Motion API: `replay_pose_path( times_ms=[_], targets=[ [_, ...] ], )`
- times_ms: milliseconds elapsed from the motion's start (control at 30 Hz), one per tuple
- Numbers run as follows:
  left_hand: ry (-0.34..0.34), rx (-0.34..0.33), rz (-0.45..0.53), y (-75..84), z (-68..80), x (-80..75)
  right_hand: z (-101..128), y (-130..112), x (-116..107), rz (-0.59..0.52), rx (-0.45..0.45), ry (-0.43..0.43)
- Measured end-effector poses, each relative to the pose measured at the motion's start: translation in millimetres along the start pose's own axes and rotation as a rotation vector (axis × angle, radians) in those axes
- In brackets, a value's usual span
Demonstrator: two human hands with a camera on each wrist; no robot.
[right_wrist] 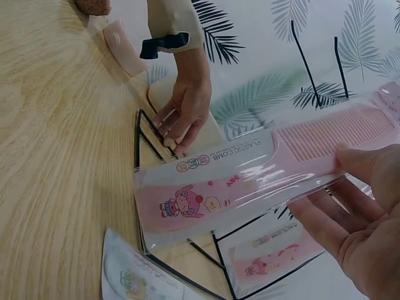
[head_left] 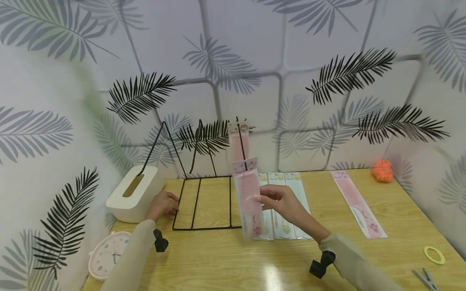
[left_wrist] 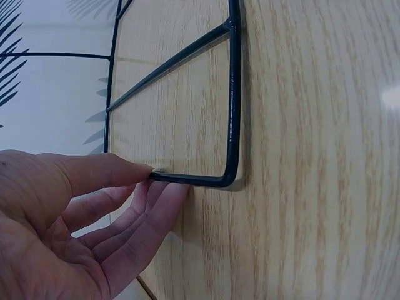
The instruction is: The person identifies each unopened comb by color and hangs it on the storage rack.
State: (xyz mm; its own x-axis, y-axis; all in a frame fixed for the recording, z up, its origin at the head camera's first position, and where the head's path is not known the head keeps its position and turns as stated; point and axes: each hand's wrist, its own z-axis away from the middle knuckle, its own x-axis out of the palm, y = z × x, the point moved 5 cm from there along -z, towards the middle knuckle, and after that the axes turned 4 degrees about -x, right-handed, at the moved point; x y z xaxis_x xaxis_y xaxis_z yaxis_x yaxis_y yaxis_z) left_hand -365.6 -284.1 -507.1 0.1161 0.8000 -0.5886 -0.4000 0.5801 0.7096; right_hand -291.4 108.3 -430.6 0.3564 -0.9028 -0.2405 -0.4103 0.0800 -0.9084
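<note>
My right hand (head_left: pixel 280 202) pinches a pink plastic comb in a clear package (head_left: pixel 249 194), thumb in front and fingers behind. The package stands upright, its top overlapping the tip of a hook on the black wire rack (head_left: pixel 207 228). Behind it, a second packaged pink comb (head_left: pixel 238 141) hangs on the rack. At the rack's left side my left hand (head_left: pixel 164 205) pinches the base wire (left_wrist: pixel 194 180) between thumb and fingers, close to a corner. Several packages with pale green combs (head_left: pixel 295 190) lie on the table behind the right hand.
A white tissue box (head_left: pixel 145 198) stands left of the rack, with a pink clock (head_left: pixel 105 258) in front. To the right lie another packaged pink comb (head_left: pixel 358 202), an orange yarn ball (head_left: pixel 383 171), a yellow ring (head_left: pixel 441 258) and a grey tool (head_left: pixel 426 279). Patterned curtain hangs behind.
</note>
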Motion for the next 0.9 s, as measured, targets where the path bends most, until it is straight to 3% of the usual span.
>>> replay_pose_path(
  times_ms=[333,900],
  targets=[
    [-0.033,-0.003,0.079,-4.0,1.5,-3.0,-20,11,-1,-0.002,0.069,0.045],
    [-0.06,-0.01,0.13,-5.7,0.6,-4.3,-56,27,-7,0.004,0.065,0.16]
  ],
)
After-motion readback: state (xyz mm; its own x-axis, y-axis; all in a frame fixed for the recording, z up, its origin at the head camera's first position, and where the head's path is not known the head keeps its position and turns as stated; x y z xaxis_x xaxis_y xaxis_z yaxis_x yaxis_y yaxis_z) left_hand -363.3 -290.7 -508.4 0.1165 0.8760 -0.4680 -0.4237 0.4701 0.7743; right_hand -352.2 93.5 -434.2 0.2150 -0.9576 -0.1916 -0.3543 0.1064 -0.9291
